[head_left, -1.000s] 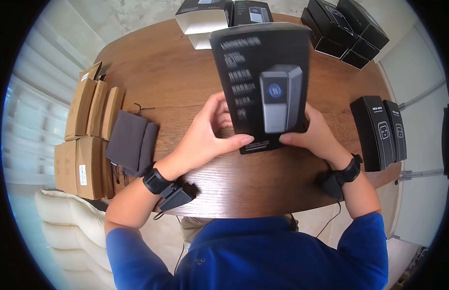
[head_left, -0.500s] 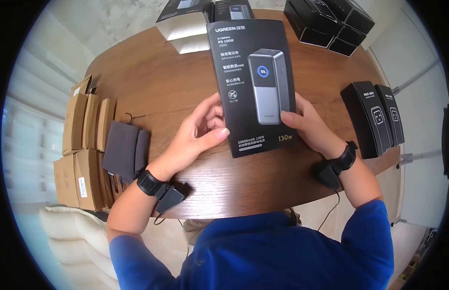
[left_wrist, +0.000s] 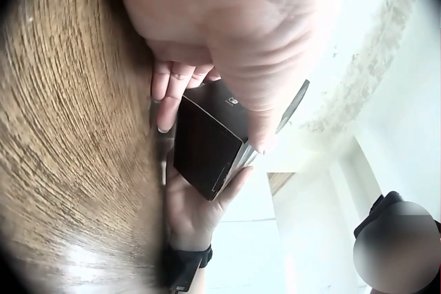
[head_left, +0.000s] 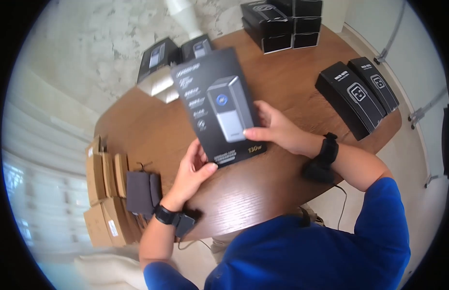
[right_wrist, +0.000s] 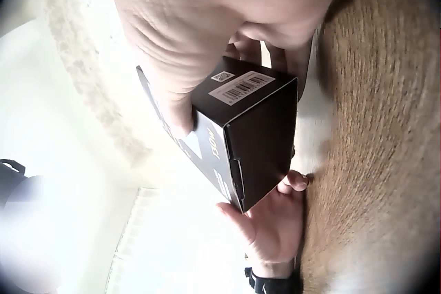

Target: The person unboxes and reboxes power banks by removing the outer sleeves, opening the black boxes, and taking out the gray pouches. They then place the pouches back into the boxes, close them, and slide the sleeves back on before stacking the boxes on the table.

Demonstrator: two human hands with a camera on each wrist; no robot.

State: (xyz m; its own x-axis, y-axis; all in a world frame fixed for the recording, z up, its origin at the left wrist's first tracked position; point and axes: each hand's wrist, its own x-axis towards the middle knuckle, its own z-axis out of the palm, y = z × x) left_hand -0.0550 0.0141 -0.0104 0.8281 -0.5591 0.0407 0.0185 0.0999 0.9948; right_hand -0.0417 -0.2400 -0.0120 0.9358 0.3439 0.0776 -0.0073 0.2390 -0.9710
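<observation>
A black box (head_left: 198, 116) printed with a grey power bank and "130W" is tilted above the wooden table, its printed face toward the head camera. The right hand (head_left: 277, 129) grips its right edge, thumb on the front and fingers behind. At its lower left corner the left hand (head_left: 189, 174) holds it between thumb and fingers. In the left wrist view the left hand (left_wrist: 227, 39) has its thumb on one face of the box (left_wrist: 210, 135). A barcode label shows on the box's side (right_wrist: 241, 88) in the right wrist view, beside the right hand (right_wrist: 200, 25).
Two similar boxes (head_left: 158, 58) stand at the table's far edge. Stacked black boxes (head_left: 268, 26) are at the back right, two more black boxes (head_left: 352, 96) at the right. Brown cartons (head_left: 106, 217) and a dark grey pouch (head_left: 141, 192) lie on the left.
The head view has turned, so the table's things appear shifted. The held box now leans more to the left and sits lower in view, still between both hands.
</observation>
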